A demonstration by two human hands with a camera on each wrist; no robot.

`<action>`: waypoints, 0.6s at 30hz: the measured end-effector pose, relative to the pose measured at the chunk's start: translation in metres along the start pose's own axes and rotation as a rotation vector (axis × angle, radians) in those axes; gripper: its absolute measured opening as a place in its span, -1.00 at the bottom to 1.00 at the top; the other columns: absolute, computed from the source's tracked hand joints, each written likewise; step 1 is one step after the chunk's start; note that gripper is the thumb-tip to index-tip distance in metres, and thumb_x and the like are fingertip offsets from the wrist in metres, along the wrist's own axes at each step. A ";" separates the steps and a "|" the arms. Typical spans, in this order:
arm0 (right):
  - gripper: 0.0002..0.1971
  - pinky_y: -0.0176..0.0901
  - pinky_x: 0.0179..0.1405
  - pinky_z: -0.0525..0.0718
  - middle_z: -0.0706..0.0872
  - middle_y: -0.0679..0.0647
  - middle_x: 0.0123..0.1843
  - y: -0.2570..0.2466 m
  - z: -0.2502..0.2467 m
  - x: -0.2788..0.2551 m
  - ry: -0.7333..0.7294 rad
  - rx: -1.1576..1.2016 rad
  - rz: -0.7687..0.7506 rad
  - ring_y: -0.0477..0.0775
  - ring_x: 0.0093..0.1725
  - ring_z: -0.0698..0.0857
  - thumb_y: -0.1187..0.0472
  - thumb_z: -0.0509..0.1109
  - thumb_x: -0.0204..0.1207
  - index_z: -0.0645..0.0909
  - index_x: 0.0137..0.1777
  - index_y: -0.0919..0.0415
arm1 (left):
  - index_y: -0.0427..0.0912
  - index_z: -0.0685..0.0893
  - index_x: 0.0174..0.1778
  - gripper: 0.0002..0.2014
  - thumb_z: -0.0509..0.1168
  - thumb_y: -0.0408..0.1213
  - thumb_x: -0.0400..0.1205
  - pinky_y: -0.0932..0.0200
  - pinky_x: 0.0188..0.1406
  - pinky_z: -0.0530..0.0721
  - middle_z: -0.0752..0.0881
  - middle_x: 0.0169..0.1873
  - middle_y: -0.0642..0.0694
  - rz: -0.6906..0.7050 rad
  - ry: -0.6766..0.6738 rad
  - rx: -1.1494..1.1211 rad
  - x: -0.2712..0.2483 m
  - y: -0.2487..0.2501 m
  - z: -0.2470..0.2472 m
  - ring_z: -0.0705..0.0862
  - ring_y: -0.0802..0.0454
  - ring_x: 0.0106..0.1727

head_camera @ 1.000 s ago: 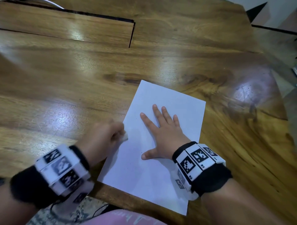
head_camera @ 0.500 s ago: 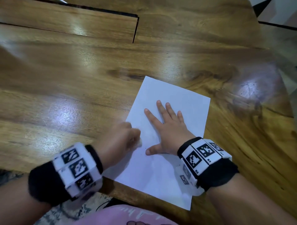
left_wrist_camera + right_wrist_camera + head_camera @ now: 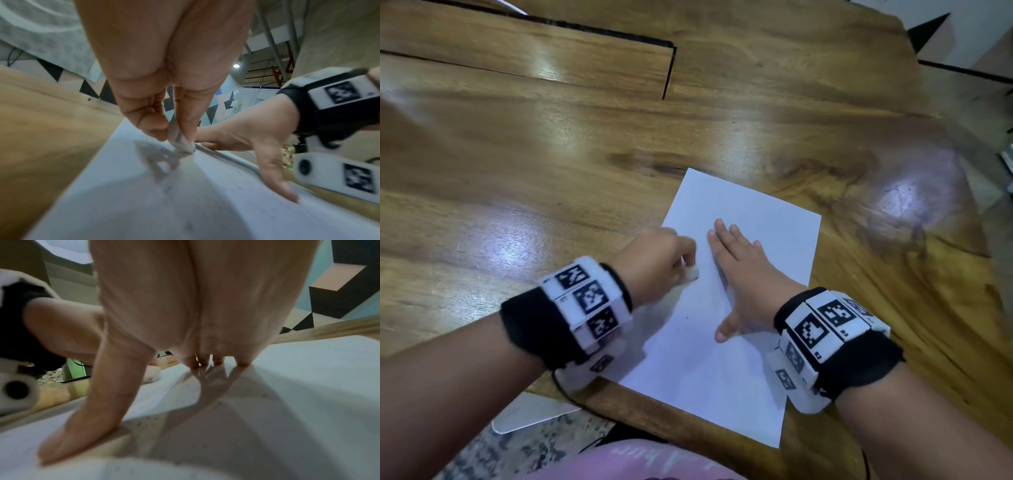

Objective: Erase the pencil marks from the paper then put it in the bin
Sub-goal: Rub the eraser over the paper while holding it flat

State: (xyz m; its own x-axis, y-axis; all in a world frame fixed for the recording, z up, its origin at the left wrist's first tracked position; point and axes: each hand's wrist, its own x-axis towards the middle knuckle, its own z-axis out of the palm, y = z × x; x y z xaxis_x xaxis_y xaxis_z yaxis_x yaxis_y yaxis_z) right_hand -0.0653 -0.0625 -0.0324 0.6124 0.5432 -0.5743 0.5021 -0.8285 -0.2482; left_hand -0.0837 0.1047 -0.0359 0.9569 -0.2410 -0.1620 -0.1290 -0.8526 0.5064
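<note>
A white sheet of paper (image 3: pixel 753 212) lies near the front edge of the wooden table (image 3: pixel 551 164). My right hand (image 3: pixel 739 270) lies flat on it with straight fingers and the thumb spread toward me. My left hand (image 3: pixel 657 270) pinches a small white eraser (image 3: pixel 692 273) and presses its tip on the paper just left of the right hand. The left wrist view shows the eraser (image 3: pixel 180 142) between thumb and finger on the paper (image 3: pixel 144 203), beside faint grey marks. In the right wrist view the fingertips (image 3: pixel 242 364) press the paper (image 3: pixel 308 386).
The table has a dark seam and a notched panel (image 3: pixel 667 68) at the back. A white flat object (image 3: pixel 530 414) lies on the patterned floor below the table's front edge. A pink garment (image 3: pixel 654 462) shows at the bottom. No bin is in view.
My left hand has moved right and away from me along the paper with the eraser, closer to the right hand's fingers. The right hand stays flat on the sheet.
</note>
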 end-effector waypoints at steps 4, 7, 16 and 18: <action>0.47 0.02 0.62 -0.34 -0.55 0.03 0.63 0.002 0.002 0.002 0.015 0.013 -0.012 0.03 0.63 -0.46 -0.11 0.70 0.12 -0.46 0.64 0.20 | -0.09 0.58 -0.32 -0.90 0.30 -0.24 0.52 0.15 -0.19 0.46 0.48 -0.27 -0.07 0.000 -0.044 -0.030 -0.017 0.006 0.013 0.50 -0.08 -0.22; 0.47 0.01 0.61 -0.35 -0.55 0.03 0.63 0.003 0.003 0.002 0.026 0.021 -0.018 0.02 0.62 -0.46 -0.11 0.70 0.12 -0.46 0.64 0.20 | -0.04 0.46 -0.33 -0.87 0.26 -0.23 0.51 0.04 -0.22 0.58 0.44 -0.32 0.03 0.083 -0.213 -0.078 -0.066 0.010 0.024 0.53 0.01 -0.28; 0.47 0.01 0.62 -0.30 -0.47 0.00 0.66 0.003 0.002 0.001 0.065 0.048 -0.025 0.02 0.64 -0.40 -0.08 0.73 0.07 -0.38 0.67 0.17 | -0.20 0.62 -0.06 -0.89 0.25 -0.30 0.54 0.07 -0.09 0.51 0.44 -0.25 -0.08 -0.006 -0.101 0.009 0.019 0.013 0.004 0.54 -0.13 -0.15; 0.47 -0.01 0.61 -0.30 -0.46 -0.01 0.67 0.003 0.002 0.001 0.072 0.051 -0.025 0.01 0.65 -0.39 -0.08 0.73 0.07 -0.38 0.67 0.17 | -0.18 0.58 -0.12 -0.92 0.21 -0.36 0.53 0.06 -0.15 0.50 0.38 -0.34 -0.01 0.001 -0.115 0.020 0.013 0.017 0.009 0.59 -0.18 -0.13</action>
State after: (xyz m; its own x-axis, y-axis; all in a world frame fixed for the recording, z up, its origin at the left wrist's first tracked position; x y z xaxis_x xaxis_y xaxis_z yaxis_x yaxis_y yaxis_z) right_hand -0.0643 -0.0645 -0.0356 0.6431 0.5706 -0.5107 0.4874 -0.8194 -0.3018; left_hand -0.0761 0.0828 -0.0365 0.9206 -0.2926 -0.2585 -0.1361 -0.8611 0.4899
